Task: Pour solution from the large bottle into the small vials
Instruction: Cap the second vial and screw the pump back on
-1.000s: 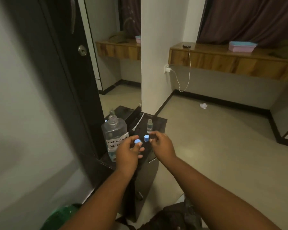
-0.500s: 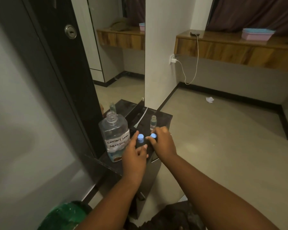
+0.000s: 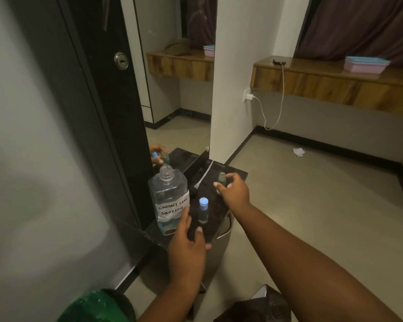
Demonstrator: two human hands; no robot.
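The large clear bottle (image 3: pixel 169 196), uncapped and labelled "contact lens solution", stands on the black cabinet top (image 3: pixel 235 174) by the mirror. A small vial with a blue cap (image 3: pixel 203 210) stands upright just right of it. My left hand (image 3: pixel 187 245) hovers in front of both with fingers apart, its index tip against the bottle's label. Farther back, an open small vial (image 3: pixel 222 178) stands uncapped. My right hand (image 3: pixel 234 191) is curled beside it, fingertips touching it. The mirror reflection (image 3: pixel 157 155) shows a blue-capped vial inside that hand; the hand itself hides it.
A white cable (image 3: pixel 204 174) lies across the cabinet top behind the bottle. The dark door with a lock (image 3: pixel 121 61) and the mirror stand at the left. A green object (image 3: pixel 98 307) and a dark bag (image 3: pixel 261 307) lie on the floor near me.
My left hand has let go of its blue-capped vial, which now stands alone, and drawn back toward the bottle. My right hand has moved away to the far open vial.
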